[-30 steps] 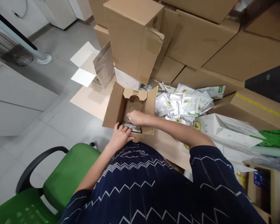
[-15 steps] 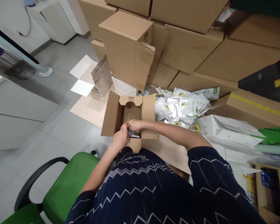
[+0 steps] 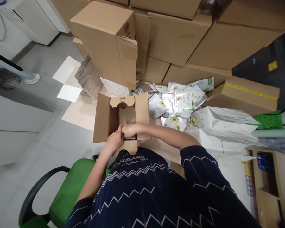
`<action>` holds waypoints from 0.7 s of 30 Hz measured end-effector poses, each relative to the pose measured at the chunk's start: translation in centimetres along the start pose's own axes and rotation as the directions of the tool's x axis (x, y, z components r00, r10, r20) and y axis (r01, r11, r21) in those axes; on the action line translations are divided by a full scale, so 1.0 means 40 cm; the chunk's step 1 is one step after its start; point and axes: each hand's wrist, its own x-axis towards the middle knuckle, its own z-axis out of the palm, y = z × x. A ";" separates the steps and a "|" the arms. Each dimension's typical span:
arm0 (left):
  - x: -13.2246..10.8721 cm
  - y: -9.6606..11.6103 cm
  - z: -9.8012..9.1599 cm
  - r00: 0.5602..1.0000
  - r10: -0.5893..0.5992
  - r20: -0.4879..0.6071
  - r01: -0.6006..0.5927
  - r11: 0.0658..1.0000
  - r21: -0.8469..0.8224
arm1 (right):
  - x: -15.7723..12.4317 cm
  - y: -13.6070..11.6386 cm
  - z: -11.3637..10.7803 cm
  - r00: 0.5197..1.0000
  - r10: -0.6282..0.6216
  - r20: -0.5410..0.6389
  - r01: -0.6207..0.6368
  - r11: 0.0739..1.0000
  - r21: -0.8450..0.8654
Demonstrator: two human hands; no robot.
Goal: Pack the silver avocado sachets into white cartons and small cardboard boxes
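The open carton (image 3: 142, 115) stands directly in front of the person's torso, opening upward, side flaps spread outward and a notched, barcoded flap at the far side. The left hand (image 3: 115, 140) is positioned at the near left part of the opening, fingers bent. The right hand (image 3: 130, 129) reaches in from the right, fingers curled, close against the left fingertips; whether either set of fingers grips an item cannot be determined. A silvery item (image 3: 131, 137), partly hidden, lies inside the carton below the right hand. Printed pouches (image 3: 183, 102) are heaped to the right of the carton, with a white box (image 3: 228, 122) beside the heap
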 end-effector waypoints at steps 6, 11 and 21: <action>0.009 -0.009 0.007 0.997 0.070 0.016 -0.071 0.994 0.084 | -0.104 -0.027 -0.012 0.985 0.005 -0.174 0.018 0.991 0.134; 0.002 -0.010 0.020 0.986 0.161 -0.044 -0.153 0.978 0.139 | -0.235 0.088 0.064 0.579 0.338 -0.742 0.316 0.746 0.586; 0.006 0.022 -0.028 0.999 0.018 0.037 -0.019 0.999 0.026 | -0.178 0.434 0.359 0.221 0.975 0.004 0.054 -0.016 0.998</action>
